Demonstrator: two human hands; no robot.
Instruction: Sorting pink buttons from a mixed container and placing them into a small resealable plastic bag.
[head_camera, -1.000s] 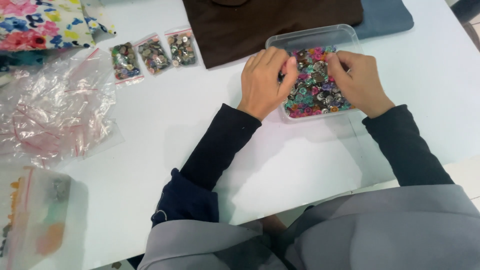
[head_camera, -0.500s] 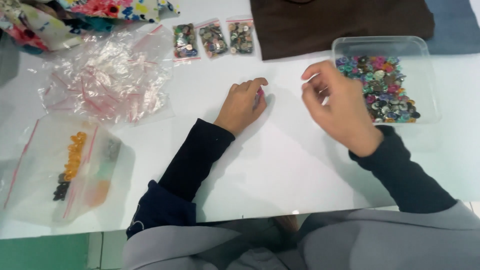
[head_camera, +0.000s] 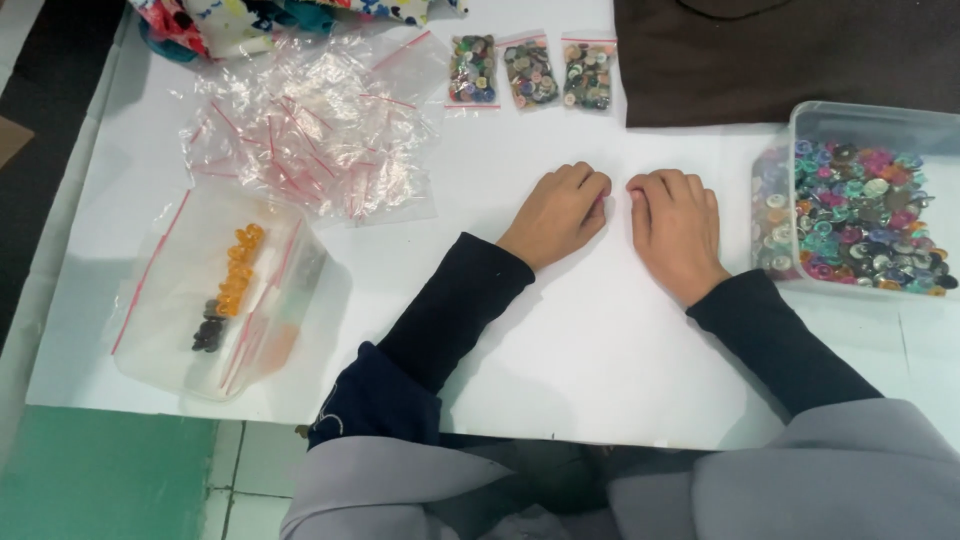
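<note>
Button box (head_camera: 870, 215) beside right hand (head_camera: 675, 228)

From my seat at the feed I see two bare hands, the left hand (head_camera: 560, 212) just left of centre and the right hand (head_camera: 675, 228) just right of it, with no rings, gloves or watch showing. Each arm wears a long, close-fitting black sleeve that ends snugly at the wrist: the left sleeve (head_camera: 455, 315) runs toward the lower middle of the frame, the right sleeve (head_camera: 775, 345) toward the lower right. Over the left sleeve, at the elbow, sits a wider dark navy cuff (head_camera: 375, 405) with a small pale mark near its edge. Along the bottom of the frame lies a loose, smooth grey garment (head_camera: 800, 480), folded in soft creases.
</note>
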